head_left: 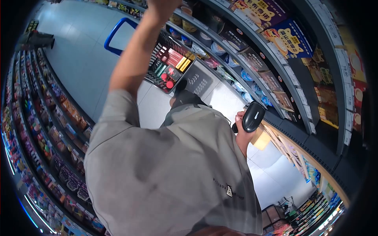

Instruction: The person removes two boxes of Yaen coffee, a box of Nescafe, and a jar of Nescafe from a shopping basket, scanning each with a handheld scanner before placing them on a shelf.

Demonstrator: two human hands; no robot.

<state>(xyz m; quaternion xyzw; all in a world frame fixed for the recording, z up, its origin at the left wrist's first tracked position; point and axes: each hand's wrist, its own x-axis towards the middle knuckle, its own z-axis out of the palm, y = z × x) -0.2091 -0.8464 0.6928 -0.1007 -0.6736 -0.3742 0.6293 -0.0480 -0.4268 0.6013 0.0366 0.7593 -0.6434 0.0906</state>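
My left hand [164, 7] reaches up to the top edge of the view, beside the shelf; its fingers are cut off by the frame, so what it holds cannot be made out. On the right, my right hand [244, 135] is closed around the handle of a black handheld scanner [253, 117], close to the shelf edge. Between my arms, near my feet, a black shopping basket [186, 70] with a blue handle [111, 37] stands on the floor. It holds red, yellow and green packs and red-lidded items.
Shelves with price labels [289, 74] run along the right, carrying blue and purple boxes [289, 39], dark boxes and cups. Another long shelf of colourful packets [59, 129] curves down the left. A person's dark-clothed legs [37, 40] show at the upper left on the tiled floor.
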